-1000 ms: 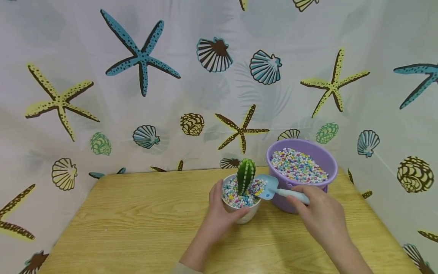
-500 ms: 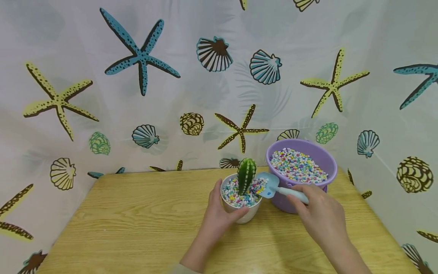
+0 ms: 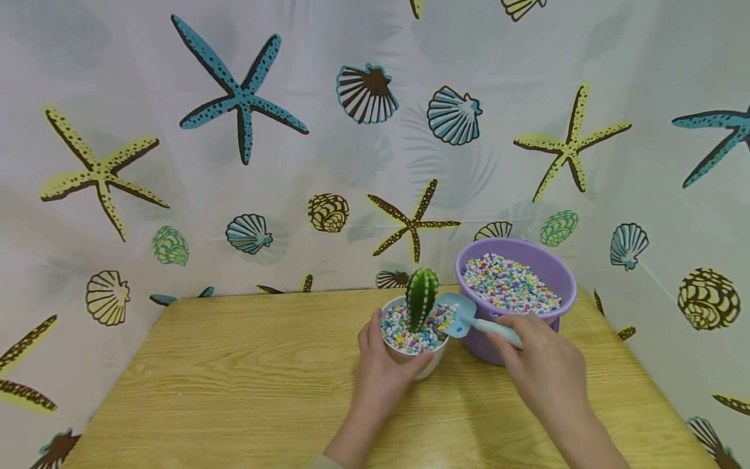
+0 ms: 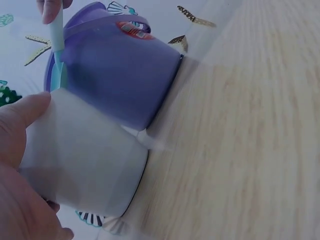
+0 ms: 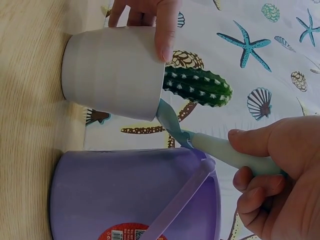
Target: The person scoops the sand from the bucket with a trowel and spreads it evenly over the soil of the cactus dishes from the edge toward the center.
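Observation:
A white flower pot (image 3: 431, 370) stands on the wooden table, holding multicoloured beads (image 3: 404, 331) with a green cactus (image 3: 422, 299) upright among them. My left hand (image 3: 381, 371) grips the pot from its left and near side, the thumb (image 4: 31, 107) at the rim in the left wrist view. My right hand (image 3: 547, 365) holds a small shovel by its pale handle (image 5: 225, 152). The shovel's light blue blade (image 3: 461, 316) tips over the pot's right rim, with some beads at its front end beside the cactus. The far fingers of my left hand are partly hidden behind the pot.
Just right of the pot, a purple bucket (image 3: 486, 348) holds many more beads (image 3: 510, 283). Its handle (image 5: 185, 200) hangs down its side. The wooden table (image 3: 246, 378) extends to the left, and a curtain (image 3: 281, 163) printed with starfish and shells hangs behind.
My left wrist and forearm have shifted slightly to the right, still at the pot. The shovel blade stays tipped at the pot's rim, and the right hand has barely moved.

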`<state>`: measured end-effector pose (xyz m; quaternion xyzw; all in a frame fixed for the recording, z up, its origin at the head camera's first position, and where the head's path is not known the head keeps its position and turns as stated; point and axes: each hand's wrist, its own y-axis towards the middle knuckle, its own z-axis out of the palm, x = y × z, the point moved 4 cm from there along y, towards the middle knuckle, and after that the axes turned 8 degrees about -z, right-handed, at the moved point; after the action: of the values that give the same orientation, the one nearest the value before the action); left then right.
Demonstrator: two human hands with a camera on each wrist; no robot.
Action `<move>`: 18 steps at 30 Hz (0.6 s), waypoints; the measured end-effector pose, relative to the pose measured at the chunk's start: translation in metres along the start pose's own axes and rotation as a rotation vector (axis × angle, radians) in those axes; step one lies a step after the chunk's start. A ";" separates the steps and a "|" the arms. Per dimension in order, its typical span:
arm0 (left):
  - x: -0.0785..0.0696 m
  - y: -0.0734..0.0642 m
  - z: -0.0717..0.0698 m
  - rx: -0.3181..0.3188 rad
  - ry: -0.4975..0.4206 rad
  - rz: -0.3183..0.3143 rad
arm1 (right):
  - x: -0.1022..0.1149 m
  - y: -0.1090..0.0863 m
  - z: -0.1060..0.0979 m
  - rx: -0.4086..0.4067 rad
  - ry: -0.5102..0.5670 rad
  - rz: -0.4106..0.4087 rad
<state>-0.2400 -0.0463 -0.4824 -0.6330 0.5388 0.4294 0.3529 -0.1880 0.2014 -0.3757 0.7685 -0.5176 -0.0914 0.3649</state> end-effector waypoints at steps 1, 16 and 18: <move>0.000 0.001 -0.001 0.019 0.000 -0.001 | 0.000 0.000 0.000 -0.001 -0.002 -0.003; 0.004 0.015 -0.014 0.200 -0.050 0.040 | 0.002 0.000 0.002 -0.019 -0.015 -0.023; 0.003 0.014 -0.014 0.165 -0.038 0.050 | 0.003 0.001 0.003 -0.023 -0.016 -0.026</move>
<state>-0.2511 -0.0620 -0.4794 -0.5798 0.5813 0.4041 0.4032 -0.1888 0.1977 -0.3768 0.7700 -0.5096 -0.1084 0.3682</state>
